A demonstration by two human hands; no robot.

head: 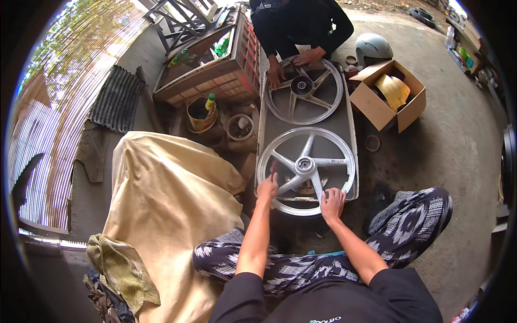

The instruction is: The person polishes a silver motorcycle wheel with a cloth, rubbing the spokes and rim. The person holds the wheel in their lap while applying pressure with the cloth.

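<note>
A silver five-spoke motorcycle wheel rim lies across the near end of a shallow metal-edged tray. My right hand grips its near right edge, beside a spoke. At the left side of the rim, my left hand is closed on a thin reddish object, too blurred to name. Under the spokes a round metal part shows in part. A second wheel rim, with a dark hub, lies at the far end of the tray, with both hands of another person on it.
Right of the tray stand an open cardboard box with yellow sheets and a grey helmet. To the left are a bucket holding a bottle, a round bowl, a wooden crate and a beige cloth cover.
</note>
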